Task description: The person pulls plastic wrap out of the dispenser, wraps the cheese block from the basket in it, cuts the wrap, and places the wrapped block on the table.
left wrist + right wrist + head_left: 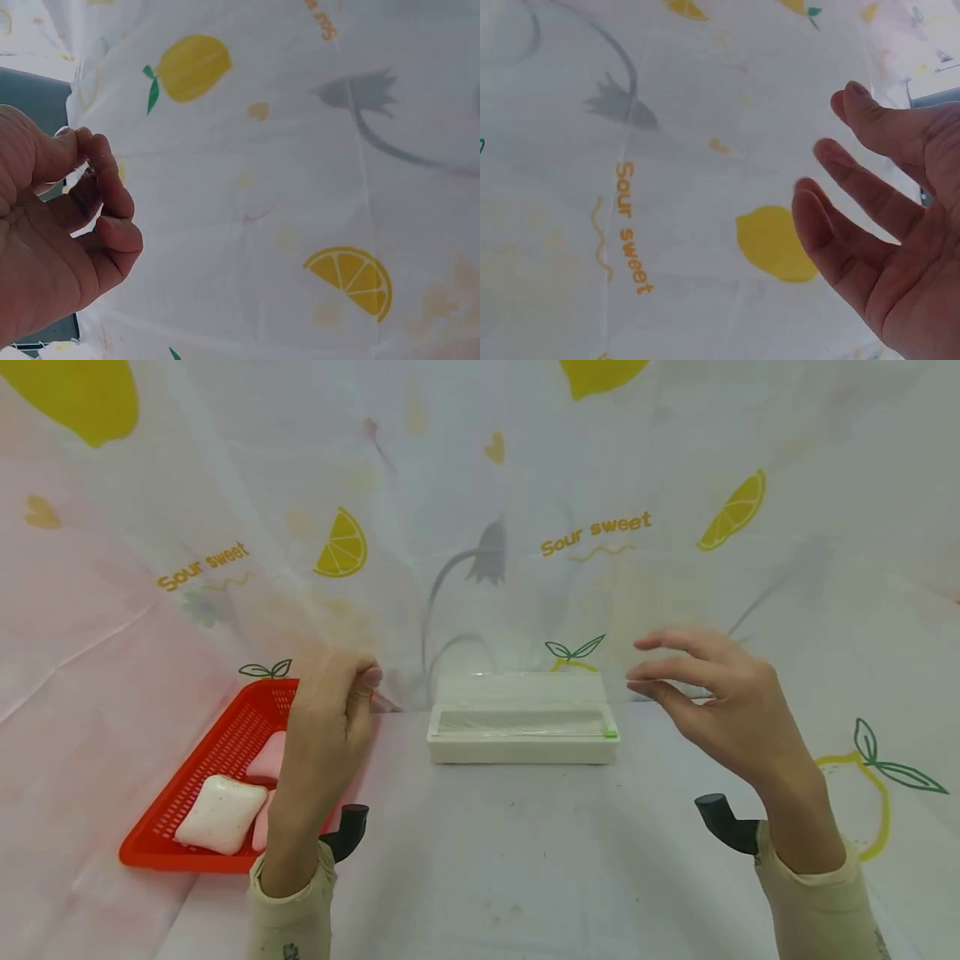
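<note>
Both hands are raised on either side of a white cling film box, which stands with its lid up. Thumb and fingertips of my left hand pinch a barely visible bit of clear cling film, its glint showing between the fingers in the left wrist view. My right hand has thumb and index finger together at the tips, the other fingers spread apart. The film at that pinch is too clear to make out. Faint shine also runs along the raised lid, between the two hands.
A red plastic basket stands on the left, partly behind the left forearm. A white cushion-shaped item and pink ones lie in it. A lemon-print cloth covers the back wall. A green slider sits at the box's right end.
</note>
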The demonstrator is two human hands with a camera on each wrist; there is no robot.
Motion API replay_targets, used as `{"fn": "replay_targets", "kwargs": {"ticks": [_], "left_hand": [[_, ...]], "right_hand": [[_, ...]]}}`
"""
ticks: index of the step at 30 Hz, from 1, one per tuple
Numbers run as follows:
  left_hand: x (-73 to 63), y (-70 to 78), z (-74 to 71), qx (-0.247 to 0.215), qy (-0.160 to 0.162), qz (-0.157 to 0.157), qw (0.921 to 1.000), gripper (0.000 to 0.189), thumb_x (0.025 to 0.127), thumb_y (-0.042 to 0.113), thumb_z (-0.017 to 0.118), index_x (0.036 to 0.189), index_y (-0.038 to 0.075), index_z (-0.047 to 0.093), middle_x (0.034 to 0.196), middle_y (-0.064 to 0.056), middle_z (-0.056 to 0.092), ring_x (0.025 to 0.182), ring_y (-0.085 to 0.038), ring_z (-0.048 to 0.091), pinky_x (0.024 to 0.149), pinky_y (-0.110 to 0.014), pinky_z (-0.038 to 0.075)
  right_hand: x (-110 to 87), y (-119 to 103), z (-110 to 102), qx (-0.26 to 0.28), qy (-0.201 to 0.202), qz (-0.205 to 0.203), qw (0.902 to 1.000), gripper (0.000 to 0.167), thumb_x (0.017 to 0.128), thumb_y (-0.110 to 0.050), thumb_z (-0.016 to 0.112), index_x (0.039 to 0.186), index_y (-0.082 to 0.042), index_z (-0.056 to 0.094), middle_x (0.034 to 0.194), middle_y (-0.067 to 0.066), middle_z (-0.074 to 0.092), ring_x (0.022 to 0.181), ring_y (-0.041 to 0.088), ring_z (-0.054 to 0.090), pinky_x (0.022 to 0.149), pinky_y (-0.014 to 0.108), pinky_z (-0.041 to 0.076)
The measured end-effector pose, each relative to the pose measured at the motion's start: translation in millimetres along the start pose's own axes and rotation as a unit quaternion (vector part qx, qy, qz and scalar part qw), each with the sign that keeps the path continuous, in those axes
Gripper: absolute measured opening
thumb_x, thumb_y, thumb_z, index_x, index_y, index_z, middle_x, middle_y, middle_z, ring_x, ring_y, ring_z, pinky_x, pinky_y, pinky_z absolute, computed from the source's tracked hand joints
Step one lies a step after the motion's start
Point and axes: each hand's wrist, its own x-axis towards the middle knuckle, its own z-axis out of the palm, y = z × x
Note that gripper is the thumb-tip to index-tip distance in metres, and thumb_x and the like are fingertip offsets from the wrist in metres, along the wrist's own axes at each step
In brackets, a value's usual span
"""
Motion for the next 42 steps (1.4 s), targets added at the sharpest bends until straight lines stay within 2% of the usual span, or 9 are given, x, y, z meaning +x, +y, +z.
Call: {"fn": "replay_targets", "kwargs": {"ticks": [5, 8, 12, 17, 24, 27, 29, 35, 42], "left_hand": [[-17.8, -1.8, -7.1, -0.038, -0.017, -0.01, 0.9991, 0.016, 0.088, -0.008, 0.065, 0.1, -0.001, 0.059, 0.091, -0.011, 0.057, 0.086, -0.021, 0.052, 0.084, -0.02, 0.042], [-29.0, -5.1, -10.3, -0.103, -0.051, -0.027, 0.993, 0.018, 0.088, -0.013, 0.062, 0.099, 0.0, 0.058, 0.089, -0.006, 0.06, 0.085, -0.018, 0.057, 0.082, -0.016, 0.045], [-44.0, -15.2, -13.2, -0.205, -0.13, -0.042, 0.9692, 0.019, 0.092, -0.014, 0.056, 0.1, 0.004, 0.057, 0.084, 0.0, 0.063, 0.082, -0.017, 0.06, 0.079, -0.02, 0.047], [-63.9, -32.3, -11.9, -0.287, -0.268, -0.053, 0.9181, 0.02, 0.096, -0.009, 0.052, 0.102, 0.01, 0.055, 0.081, 0.002, 0.061, 0.077, -0.015, 0.06, 0.073, -0.025, 0.05], [-94.7, -49.2, 7.9, -0.346, -0.457, -0.111, 0.8119, 0.01, 0.103, 0.006, 0.05, 0.1, 0.014, 0.055, 0.079, 0.0, 0.058, 0.07, -0.012, 0.061, 0.068, -0.028, 0.053], [-109.0, -52.9, 19.5, -0.341, -0.519, -0.131, 0.7729, 0.009, 0.103, 0.011, 0.051, 0.096, 0.015, 0.055, 0.077, 0.002, 0.057, 0.067, -0.008, 0.06, 0.067, -0.028, 0.053], [-117.9, -54.4, 26.9, -0.335, -0.542, -0.146, 0.7568, 0.01, 0.103, 0.012, 0.052, 0.095, 0.015, 0.056, 0.077, 0.004, 0.057, 0.065, -0.005, 0.059, 0.065, -0.028, 0.054], [-139.8, -58.2, 44.1, -0.334, -0.567, -0.16, 0.7358, 0.011, 0.101, 0.008, 0.053, 0.092, 0.013, 0.056, 0.074, 0.004, 0.054, 0.061, -0.002, 0.055, 0.058, -0.022, 0.049], [-161.3, -62.0, 58.5, -0.316, -0.579, -0.193, 0.7263, 0.01, 0.1, 0.004, 0.054, 0.091, 0.004, 0.058, 0.07, 0.003, 0.053, 0.057, -0.004, 0.054, 0.054, -0.018, 0.043]], "right_hand": [[-18.2, 1, 1, 0.118, -0.061, 0.008, 0.9911, 0.01, 0.084, 0.002, 0.075, 0.091, -0.005, 0.076, 0.082, 0.002, 0.073, 0.073, 0.001, 0.066, 0.064, 0.013, 0.048], [-32.1, 0, 2, 0.204, -0.121, 0.035, 0.9708, 0.04, 0.07, 0.025, 0.071, 0.096, -0.005, 0.075, 0.082, 0.002, 0.072, 0.071, 0.004, 0.067, 0.057, 0.017, 0.049], [-51.2, -1, 7, 0.266, -0.21, 0.094, 0.9362, 0.038, 0.079, 0.017, 0.071, 0.1, -0.015, 0.073, 0.082, -0.004, 0.072, 0.069, 0.007, 0.067, 0.051, 0.02, 0.048], [-81.5, 4, 20, 0.318, -0.285, 0.156, 0.8907, 0.026, 0.088, 0.004, 0.069, 0.099, -0.02, 0.071, 0.078, -0.004, 0.07, 0.064, 0.01, 0.066, 0.044, 0.024, 0.046], [-116.7, 10, 44, 0.369, -0.383, 0.237, 0.8127, 0.007, 0.094, -0.01, 0.066, 0.096, -0.016, 0.069, 0.078, -0.004, 0.069, 0.062, 0.016, 0.069, 0.038, 0.022, 0.043], [-127.7, 10, 54, 0.374, -0.41, 0.254, 0.7919, 0.003, 0.094, -0.014, 0.067, 0.093, -0.016, 0.07, 0.076, -0.006, 0.068, 0.06, 0.016, 0.068, 0.037, 0.019, 0.041], [-133.9, 10, 60, 0.378, -0.42, 0.263, 0.782, 0.003, 0.094, -0.016, 0.068, 0.091, -0.016, 0.07, 0.074, -0.007, 0.068, 0.059, 0.014, 0.067, 0.036, 0.017, 0.039], [-151.8, 10, 74, 0.38, -0.442, 0.285, 0.7608, 0.004, 0.092, -0.016, 0.069, 0.089, -0.017, 0.068, 0.073, -0.007, 0.069, 0.055, 0.012, 0.065, 0.036, 0.016, 0.038], [-173.1, 9, 91, 0.359, -0.448, 0.303, 0.7606, 0.006, 0.09, -0.015, 0.072, 0.086, -0.016, 0.067, 0.069, -0.005, 0.067, 0.051, 0.012, 0.064, 0.034, 0.019, 0.039]]}}
